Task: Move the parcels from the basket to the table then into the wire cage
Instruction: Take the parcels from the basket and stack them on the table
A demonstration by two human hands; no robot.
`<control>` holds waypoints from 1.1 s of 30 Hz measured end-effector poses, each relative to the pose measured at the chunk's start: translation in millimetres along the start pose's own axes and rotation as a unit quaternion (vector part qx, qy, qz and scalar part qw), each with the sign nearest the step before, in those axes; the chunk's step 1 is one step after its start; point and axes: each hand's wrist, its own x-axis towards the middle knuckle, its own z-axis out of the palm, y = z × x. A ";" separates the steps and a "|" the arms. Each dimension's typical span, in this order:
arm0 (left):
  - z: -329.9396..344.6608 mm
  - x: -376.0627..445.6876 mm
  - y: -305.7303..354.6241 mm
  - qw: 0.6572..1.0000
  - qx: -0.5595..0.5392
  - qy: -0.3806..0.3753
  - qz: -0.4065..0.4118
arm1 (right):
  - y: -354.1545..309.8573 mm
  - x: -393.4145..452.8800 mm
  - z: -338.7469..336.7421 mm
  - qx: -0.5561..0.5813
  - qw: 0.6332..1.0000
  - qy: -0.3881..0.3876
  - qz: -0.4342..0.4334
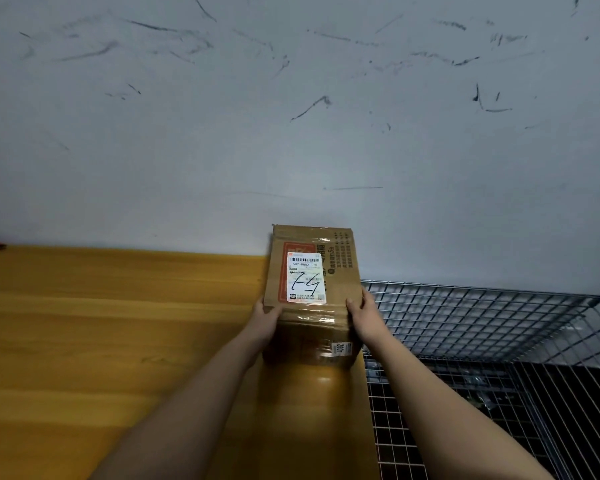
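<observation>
Parcel (310,292) sits at the table (101,341) right edge, beside the wire cage (482,317). Left hand (265,315) and right hand (362,311) clamp its opposite sides, thumbs on top. Risk, judged: taped, glossy cardboard may slip from the side grip, or a corner may catch the cage rim during transfer. Count: one parcel, one table, one cage, two hands.

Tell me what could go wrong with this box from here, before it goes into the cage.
The cardboard parcel is held only by its sides, between the left hand and right hand; on its glossy tape, the grip might slip. It sits at the right edge of the wooden table, so it could tip off early. Swinging right, it may clip the top rim of the wire cage.
</observation>
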 end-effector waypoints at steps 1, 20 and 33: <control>-0.3 -0.3 -0.1 1.000 0.012 0.010 0.000 | -1.4 0.1 0.5 -0.023 1.000 0.016 -0.002; -246.8 -154.3 -70.7 0.874 0.348 0.338 0.013 | -75.7 -162.2 215.3 -0.448 0.823 -0.053 -0.346; -425.8 -293.4 -298.3 0.916 0.104 0.357 -0.152 | 18.2 -337.5 453.8 -0.510 0.739 -0.299 -0.322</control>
